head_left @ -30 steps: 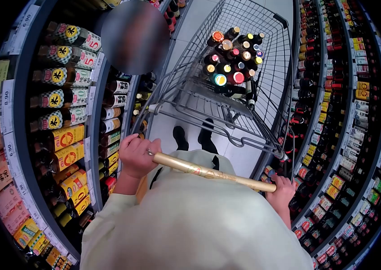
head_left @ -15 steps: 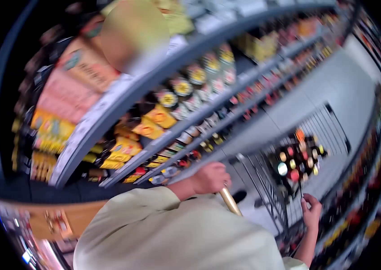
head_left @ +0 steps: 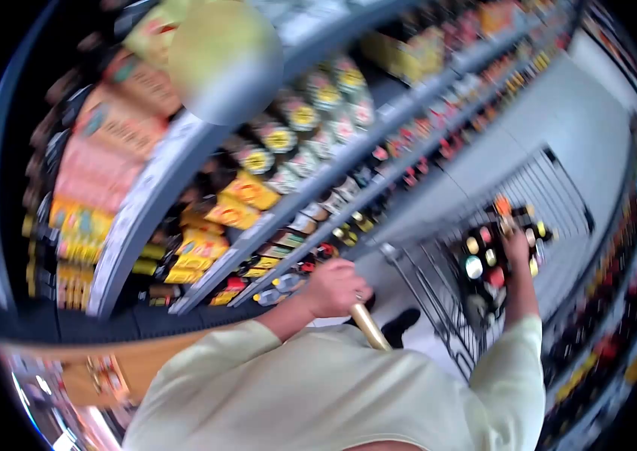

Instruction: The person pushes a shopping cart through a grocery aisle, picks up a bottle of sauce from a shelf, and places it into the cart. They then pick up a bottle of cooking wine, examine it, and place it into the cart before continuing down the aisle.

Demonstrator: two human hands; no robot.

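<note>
My left hand [head_left: 336, 288] is closed around the tan handle [head_left: 370, 328] of a shopping cart, and the rest of the bar runs down in front of my shirt. My right hand [head_left: 516, 246] is down in the cart [head_left: 420, 289], over a cluster of dark bottles [head_left: 486, 257] with coloured caps. Its fingertips are near an orange-topped item [head_left: 502, 204] at the far side of the cluster. The fingers blend with the bottles and are blurred, so whether they grip one cannot be made out.
On the left, a long shelf [head_left: 149, 214] holds pink boxes [head_left: 100, 177], yellow packets [head_left: 236, 203] and round-lidded jars [head_left: 277, 137]. Another stocked shelf [head_left: 597, 361] borders the cart's right side. Grey tiled floor [head_left: 536, 120] stretches ahead. A dark shoe [head_left: 401, 328] shows below the handle.
My right hand has moved forward from beside the cart's near edge to over the bottles. My left hand stays on the handle. The view has shifted slightly.
</note>
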